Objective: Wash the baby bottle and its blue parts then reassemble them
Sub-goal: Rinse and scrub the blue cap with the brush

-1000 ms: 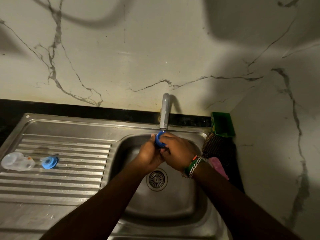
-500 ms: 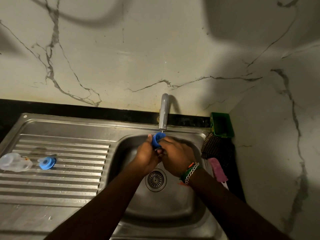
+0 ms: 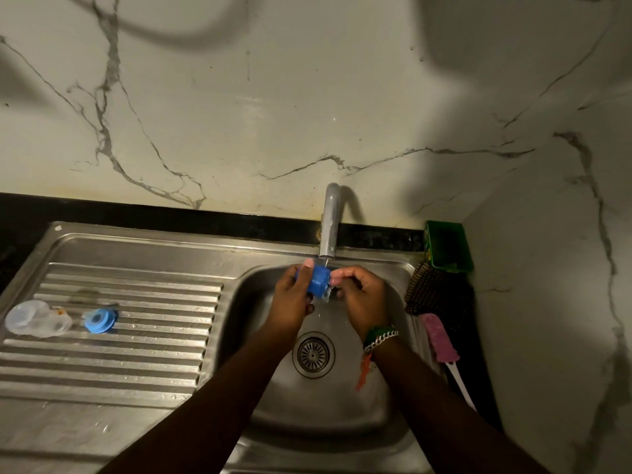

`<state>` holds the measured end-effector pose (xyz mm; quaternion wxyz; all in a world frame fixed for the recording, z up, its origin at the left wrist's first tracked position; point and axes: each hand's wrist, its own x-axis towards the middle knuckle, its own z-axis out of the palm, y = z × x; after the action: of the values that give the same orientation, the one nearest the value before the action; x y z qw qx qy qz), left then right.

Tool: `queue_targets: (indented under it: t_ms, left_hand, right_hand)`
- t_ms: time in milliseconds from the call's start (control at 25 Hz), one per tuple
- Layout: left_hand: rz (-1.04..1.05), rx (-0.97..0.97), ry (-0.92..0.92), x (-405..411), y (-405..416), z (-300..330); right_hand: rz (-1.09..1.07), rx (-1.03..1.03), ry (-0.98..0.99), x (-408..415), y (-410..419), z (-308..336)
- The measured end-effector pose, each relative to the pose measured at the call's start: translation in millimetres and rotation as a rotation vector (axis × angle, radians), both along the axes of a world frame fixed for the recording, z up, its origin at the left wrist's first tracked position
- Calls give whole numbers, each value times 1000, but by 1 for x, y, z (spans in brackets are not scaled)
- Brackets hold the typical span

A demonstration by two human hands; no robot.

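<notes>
A blue bottle part (image 3: 319, 281) is held under the tap (image 3: 330, 224), over the sink bowl (image 3: 345, 401). My left hand (image 3: 293, 299) grips it from the left, thumb on top. My right hand (image 3: 362, 295) is just to its right, fingers curled, fingertips pinched near the part's edge; whether they touch it is unclear. A thin stream of water runs onto the part. The clear baby bottle (image 3: 36, 318) lies on its side on the ribbed drainboard (image 3: 136, 354) at far left, with a second blue ring part (image 3: 101, 320) beside it.
A green container (image 3: 448, 247) stands in the back right corner. A dark scrubber (image 3: 427, 289) and a pink brush with a white handle (image 3: 441, 343) lie along the sink's right rim. The marble wall rises close on the right.
My hands have drawn slightly apart; the blue part now shows more fully in my left hand under the tap, and my right hand has shifted right of it.
</notes>
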<state>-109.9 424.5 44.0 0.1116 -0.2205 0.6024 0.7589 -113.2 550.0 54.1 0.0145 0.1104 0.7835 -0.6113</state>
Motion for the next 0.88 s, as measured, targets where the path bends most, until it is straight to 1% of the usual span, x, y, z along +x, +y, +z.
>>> queue_targets:
  t_ms: [40,80,160,240,320,400,520,640,720,800,880]
  left_hand:
    - [-42,-123,122,-1,-3,0]
    - [-76,-203,225,-1,-6,0]
    - [-115,-364,339,0,-9,-2]
    - [-96,-566,396,3,-9,-8]
    - [-79,-770,439,5,-9,-15]
    - [-98,-900,438,5,-12,-20]
    - [-47,-870,370,5,-15,-28]
    - [17,-790,280,4,-15,-35]
    - [62,-742,272,2,-14,-39]
    - [80,-693,288,0,-14,-38]
    - [81,-628,287,0,-15,-36]
  right_hand:
    - [-13,9,-9,-10,3,-1]
    - [1,59,1,-23,6,-1]
    - [93,219,26,-53,9,-7]
    - [252,344,28,-80,6,-13]
    - [372,395,-1,-100,3,-24]
    - [397,429,-33,-102,6,-25]
    - [392,483,-39,-91,17,-27]
    - [353,511,38,-86,16,-28]
    - [325,509,65,-90,11,-24]
    - [316,466,57,-93,10,-25]
    - [365,364,16,-95,10,-27]
